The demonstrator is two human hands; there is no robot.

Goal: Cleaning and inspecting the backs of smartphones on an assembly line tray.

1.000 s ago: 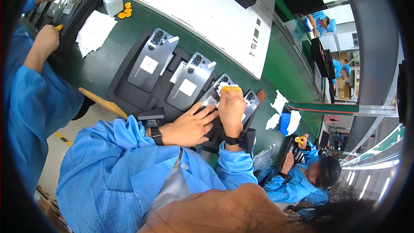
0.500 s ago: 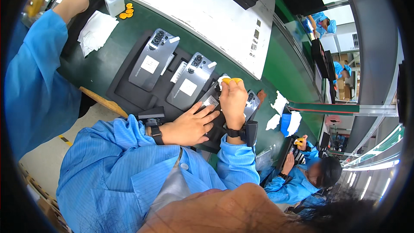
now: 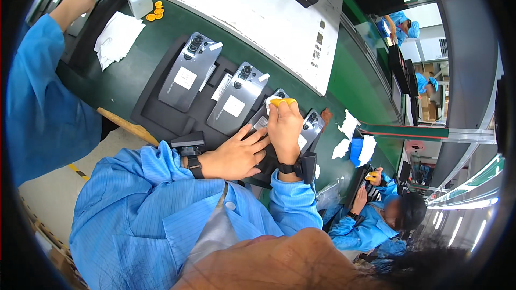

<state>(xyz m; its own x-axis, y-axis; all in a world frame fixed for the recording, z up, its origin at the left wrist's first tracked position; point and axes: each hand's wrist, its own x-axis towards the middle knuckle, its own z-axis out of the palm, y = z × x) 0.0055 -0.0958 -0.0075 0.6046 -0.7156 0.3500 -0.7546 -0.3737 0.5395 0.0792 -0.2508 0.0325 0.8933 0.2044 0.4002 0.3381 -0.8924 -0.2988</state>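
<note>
Several grey smartphones lie back up in a black foam tray [image 3: 148, 113]. The left phone [image 3: 189, 72] and the middle phone [image 3: 236, 99] show camera lenses and white labels. My left hand [image 3: 231, 157] rests with spread fingers on the lower end of a third phone [image 3: 260, 121], which is partly hidden by both hands. My right hand [image 3: 285, 129], with yellow finger cots [image 3: 287, 101] on its fingertips, pinches a white wipe [image 3: 270, 105] against that phone's back, just below the cameras. Right of this hand lies a fourth phone [image 3: 312, 124], partly covered.
A pump bottle [image 3: 140, 0], loose yellow finger cots [image 3: 155, 12] and a stack of white wipes [image 3: 118, 37] sit on the green bench at upper left. A co-worker's hand [image 3: 78, 2] works over phones there. Another co-worker [image 3: 371, 209] sits at right, beyond a blue box [image 3: 356, 153].
My right hand has shifted slightly left with the wipe, baring the third phone's cameras. My left hand stays nearly still. The co-worker's hand at upper left has moved left.
</note>
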